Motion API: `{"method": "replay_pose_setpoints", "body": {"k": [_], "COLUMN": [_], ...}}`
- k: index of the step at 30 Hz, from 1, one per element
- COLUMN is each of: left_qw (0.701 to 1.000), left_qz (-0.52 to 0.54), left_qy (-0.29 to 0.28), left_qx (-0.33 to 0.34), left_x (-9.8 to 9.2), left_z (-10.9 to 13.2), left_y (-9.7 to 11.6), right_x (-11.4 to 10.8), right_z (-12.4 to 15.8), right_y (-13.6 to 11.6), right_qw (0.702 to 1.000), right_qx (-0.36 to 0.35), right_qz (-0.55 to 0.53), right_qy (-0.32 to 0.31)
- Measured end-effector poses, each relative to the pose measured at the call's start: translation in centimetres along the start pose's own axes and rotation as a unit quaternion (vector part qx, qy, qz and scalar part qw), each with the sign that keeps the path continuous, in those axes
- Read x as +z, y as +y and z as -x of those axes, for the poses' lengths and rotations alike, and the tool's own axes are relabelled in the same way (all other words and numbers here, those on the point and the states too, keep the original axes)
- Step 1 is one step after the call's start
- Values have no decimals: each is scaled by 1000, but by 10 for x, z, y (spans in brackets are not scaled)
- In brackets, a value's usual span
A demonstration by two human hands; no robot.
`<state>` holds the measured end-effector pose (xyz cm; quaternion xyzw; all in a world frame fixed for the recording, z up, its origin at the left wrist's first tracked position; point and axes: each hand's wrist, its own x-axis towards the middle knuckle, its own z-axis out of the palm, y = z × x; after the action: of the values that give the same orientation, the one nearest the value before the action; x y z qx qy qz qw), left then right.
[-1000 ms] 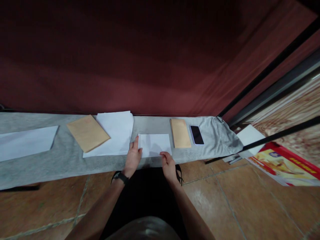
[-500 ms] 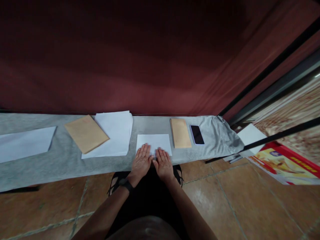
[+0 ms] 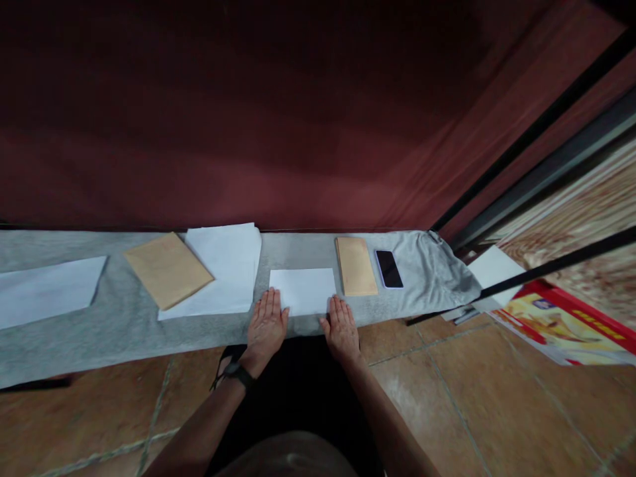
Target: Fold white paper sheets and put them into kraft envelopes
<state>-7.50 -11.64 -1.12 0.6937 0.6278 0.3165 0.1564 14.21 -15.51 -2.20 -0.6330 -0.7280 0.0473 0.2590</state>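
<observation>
A white sheet of paper (image 3: 304,290), seemingly folded, lies flat on the grey cloth in front of me. My left hand (image 3: 267,324) rests at its left edge, fingers stretched out and thumb pointing inward. At the opposite edge lies my right hand (image 3: 342,328), also flat with its fingers extended. Neither hand grips anything. Just right of the paper is a stack of brown envelopes (image 3: 356,267). To the left, a larger brown envelope (image 3: 169,269) lies partly over a pile of white sheets (image 3: 232,271).
A narrow table covered with a grey cloth (image 3: 149,338) runs along a dark red wall (image 3: 298,165). A phone (image 3: 389,269) lies right of the envelopes. Another white sheet (image 3: 50,291) is at far left. A red and yellow box (image 3: 571,324) stands beyond the table's right end.
Both hands have slid apart, from the middle of the white paper out to its left and right edges. The paper's surface between them is now uncovered.
</observation>
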Motion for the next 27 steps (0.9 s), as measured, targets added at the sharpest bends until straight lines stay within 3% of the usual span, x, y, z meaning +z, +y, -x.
{"method": "replay_pose_setpoints", "body": {"k": [5,8,13,17,27], "left_qw": [1000,999,989,977,964], "left_qz": [-11,-33,-28,-49,-209], "left_qy": [1,0,-94,-149,-109], "left_qx": [1,22,110,142,121], "left_x": [-5,-4,15,31,33], "left_z": [1,-3,-23,-39,-60], "left_y": [-3,6,33,33,6], "right_x": [0,-3,-1,15,44], "right_z": [4,-4,-44,-76,-96], "right_y": [5,-2,-30,-43,-26], "right_qw": [999,998,990,984,995], "right_qx": [22,29,-7,-35,-63], "right_qz": [-22,-58,-137,-161,36], "right_qy": [11,21,-24,-69,-68]}}
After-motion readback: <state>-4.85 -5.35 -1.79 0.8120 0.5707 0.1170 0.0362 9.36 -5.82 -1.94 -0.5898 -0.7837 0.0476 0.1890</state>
